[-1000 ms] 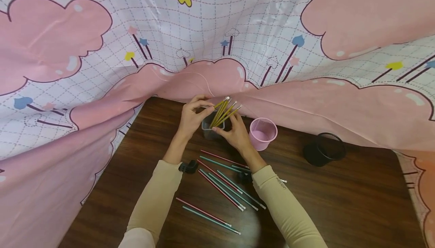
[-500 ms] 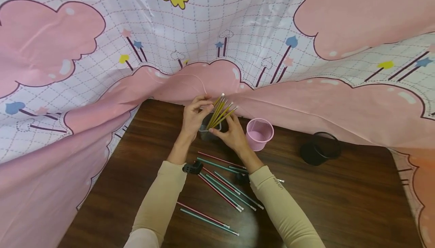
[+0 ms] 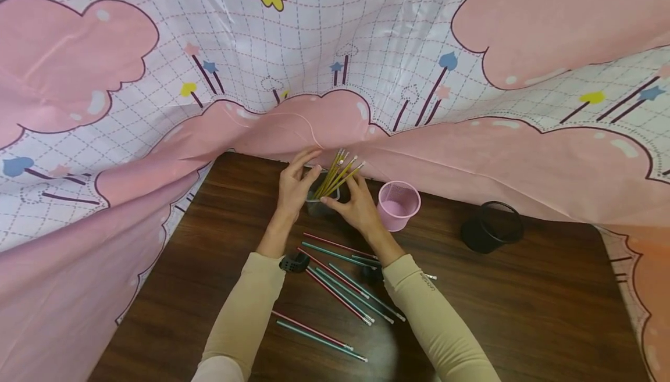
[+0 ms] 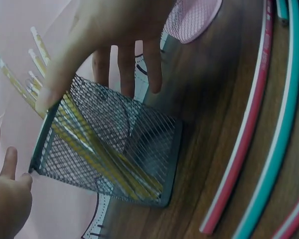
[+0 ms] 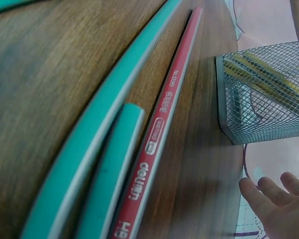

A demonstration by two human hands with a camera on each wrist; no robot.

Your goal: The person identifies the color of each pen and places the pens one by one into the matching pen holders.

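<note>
A black mesh pencil holder (image 4: 139, 144) stands at the back of the table with several yellow pencils (image 3: 335, 178) leaning in it, eraser ends up. My right hand (image 3: 360, 204) grips its right side, thumb (image 4: 49, 97) on the near rim; some of its fingers (image 5: 271, 191) hang apart from the mesh. At the holder's left my left hand (image 3: 294, 187) stays close, fingers spread and holding nothing. Several red pencils (image 5: 157, 129) and teal pencils (image 5: 102, 117) lie on the wood nearer to me.
A pink mesh cup (image 3: 399, 206) stands just right of the right hand. Farther right is a black round mesh cup (image 3: 491, 228). A patterned curtain (image 3: 335, 50) hangs behind the dark wooden table (image 3: 549, 300) and touches its back edge.
The left hand has let go of a yellow pencil, which has dropped lower among the others in the holder. Its fingers have spread. The right hand keeps its hold.
</note>
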